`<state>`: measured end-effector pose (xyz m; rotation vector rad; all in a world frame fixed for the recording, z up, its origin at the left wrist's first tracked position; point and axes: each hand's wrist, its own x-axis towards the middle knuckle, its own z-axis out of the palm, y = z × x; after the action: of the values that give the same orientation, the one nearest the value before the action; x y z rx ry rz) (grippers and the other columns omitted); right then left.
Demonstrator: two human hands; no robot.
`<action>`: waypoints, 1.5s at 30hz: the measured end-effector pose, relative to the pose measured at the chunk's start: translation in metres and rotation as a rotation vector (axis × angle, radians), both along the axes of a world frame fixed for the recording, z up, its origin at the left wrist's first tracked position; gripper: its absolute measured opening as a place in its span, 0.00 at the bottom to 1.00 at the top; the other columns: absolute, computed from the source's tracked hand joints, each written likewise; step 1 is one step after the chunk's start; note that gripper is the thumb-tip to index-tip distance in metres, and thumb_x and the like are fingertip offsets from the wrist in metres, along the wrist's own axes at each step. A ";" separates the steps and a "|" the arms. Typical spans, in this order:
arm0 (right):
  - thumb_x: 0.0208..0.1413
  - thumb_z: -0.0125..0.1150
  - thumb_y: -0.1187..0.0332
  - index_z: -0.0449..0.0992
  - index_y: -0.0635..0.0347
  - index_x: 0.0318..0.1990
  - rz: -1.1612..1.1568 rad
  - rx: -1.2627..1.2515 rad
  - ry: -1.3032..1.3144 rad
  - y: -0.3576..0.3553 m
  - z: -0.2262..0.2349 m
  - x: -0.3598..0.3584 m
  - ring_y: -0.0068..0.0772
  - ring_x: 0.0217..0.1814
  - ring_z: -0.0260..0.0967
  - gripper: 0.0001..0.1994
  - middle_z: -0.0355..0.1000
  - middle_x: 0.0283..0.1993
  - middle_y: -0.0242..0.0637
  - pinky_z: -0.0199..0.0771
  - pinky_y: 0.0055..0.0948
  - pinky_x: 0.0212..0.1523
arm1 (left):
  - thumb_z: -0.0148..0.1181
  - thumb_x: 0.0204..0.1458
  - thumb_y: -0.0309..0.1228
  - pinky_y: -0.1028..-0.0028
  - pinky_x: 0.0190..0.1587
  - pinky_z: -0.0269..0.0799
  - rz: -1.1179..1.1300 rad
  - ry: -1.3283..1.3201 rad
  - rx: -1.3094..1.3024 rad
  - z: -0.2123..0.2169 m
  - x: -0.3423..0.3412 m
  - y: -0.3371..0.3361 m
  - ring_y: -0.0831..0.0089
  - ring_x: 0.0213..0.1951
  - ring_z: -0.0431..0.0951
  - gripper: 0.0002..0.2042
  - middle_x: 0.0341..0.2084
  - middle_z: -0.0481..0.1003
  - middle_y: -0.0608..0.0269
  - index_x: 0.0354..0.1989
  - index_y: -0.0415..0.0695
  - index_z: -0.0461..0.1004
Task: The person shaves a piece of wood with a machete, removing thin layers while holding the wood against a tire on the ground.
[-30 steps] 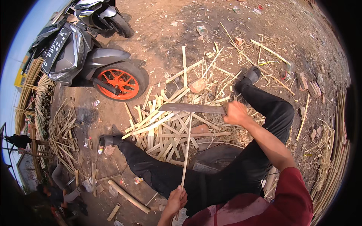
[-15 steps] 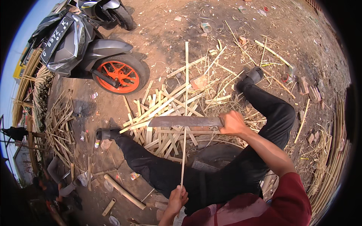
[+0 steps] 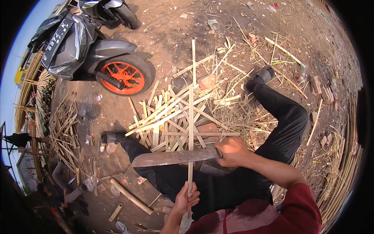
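My left hand is closed round the lower end of a long, thin bamboo strip, which points away from me over a pile of cut strips. In my right hand is the handle of a machete with a broad, dark blade. The blade lies crosswise over the strip, a short way beyond my left hand, its tip toward the left. Whether the edge bites into the strip cannot be made out. Beneath and beyond sits the heap of pale bamboo strips, between my outstretched legs.
A parked motorcycle with an orange wheel stands at the upper left. Another strip pile and a bamboo pole lie to the left. A person sits at the lower left. Long bamboo poles line the right side.
The machete has come nearer to me and to the left along the strip, its tip now tilted toward me. My left hand still grips the strip, whose broader face now shows.
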<state>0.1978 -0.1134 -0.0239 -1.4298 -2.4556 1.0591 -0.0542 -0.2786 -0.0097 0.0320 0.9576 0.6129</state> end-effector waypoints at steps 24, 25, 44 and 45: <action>0.41 0.65 0.59 0.79 0.60 0.39 -0.002 0.205 -0.128 0.013 -0.011 -0.005 0.63 0.34 0.76 0.18 0.77 0.29 0.56 0.78 0.50 0.40 | 0.37 0.70 0.44 0.62 0.24 0.59 -0.390 1.150 0.550 0.015 0.020 -0.005 0.66 0.18 0.66 0.25 0.14 0.64 0.60 0.26 0.39 0.66; 0.42 0.64 0.59 0.79 0.61 0.38 -0.143 0.087 -0.185 0.029 -0.014 -0.001 0.63 0.36 0.76 0.17 0.77 0.31 0.57 0.78 0.50 0.41 | 0.37 0.70 0.44 0.60 0.25 0.59 -0.436 1.174 0.492 0.025 0.018 -0.015 0.63 0.19 0.66 0.25 0.15 0.65 0.58 0.26 0.38 0.66; 0.46 0.65 0.57 0.80 0.62 0.35 -0.492 -0.039 -0.131 0.063 -0.058 0.056 0.60 0.37 0.78 0.16 0.78 0.32 0.55 0.78 0.53 0.40 | 0.42 0.68 0.38 0.53 0.23 0.61 -0.503 1.309 0.593 0.036 0.028 -0.040 0.41 0.21 0.73 0.18 0.14 0.67 0.44 0.30 0.37 0.68; 0.51 0.62 0.59 0.80 0.68 0.37 -0.666 -0.040 -0.163 0.099 -0.065 0.086 0.61 0.41 0.78 0.17 0.78 0.33 0.59 0.78 0.51 0.43 | 0.42 0.68 0.38 0.53 0.24 0.62 -0.510 1.298 0.602 0.038 0.025 -0.052 0.41 0.21 0.73 0.18 0.15 0.67 0.43 0.31 0.37 0.68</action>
<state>0.2838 -0.0143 -0.0887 -2.1876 -1.7974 0.8583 -0.0296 -0.3306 0.0279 1.3022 1.8704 0.3293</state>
